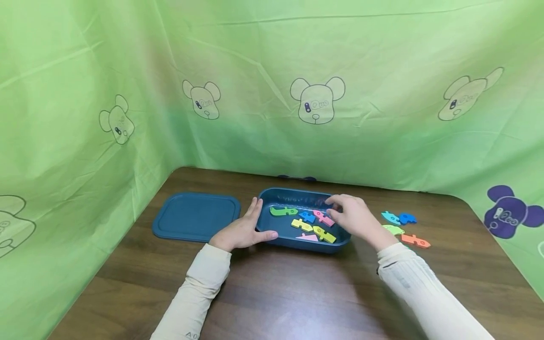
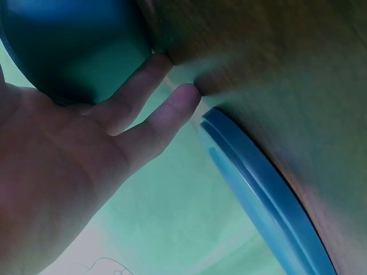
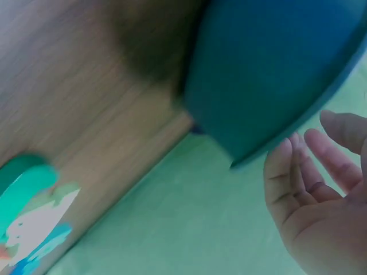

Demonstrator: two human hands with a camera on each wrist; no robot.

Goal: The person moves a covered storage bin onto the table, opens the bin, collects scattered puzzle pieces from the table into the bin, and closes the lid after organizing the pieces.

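Box [image 1: 278, 225] uncovered, partly filled

Lid [image 1: 196, 216] laid flat on the counter [image 1: 272, 293], left of the box. Left hand [image 1: 243, 230] placed along the box's left end, thumb at its front rim; grip released, fingers extended. Seen inside the box: green piece [image 1: 284, 211], two yellow pieces [image 1: 301, 225], blue piece [image 1: 307, 216], pale pink piece [image 1: 308, 237], bright pink piece [image 1: 325, 218]. Right hand [image 1: 357, 218] held over the box's right rim, fingers loosely bent; grip released. Cyan piece [image 1: 390, 217], second blue piece [image 1: 408, 218], pale green piece [image 1: 394, 230] and orange piece [image 1: 416, 241] grouped right of the box.

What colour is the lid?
The lid is dark blue, clearest in the head view.
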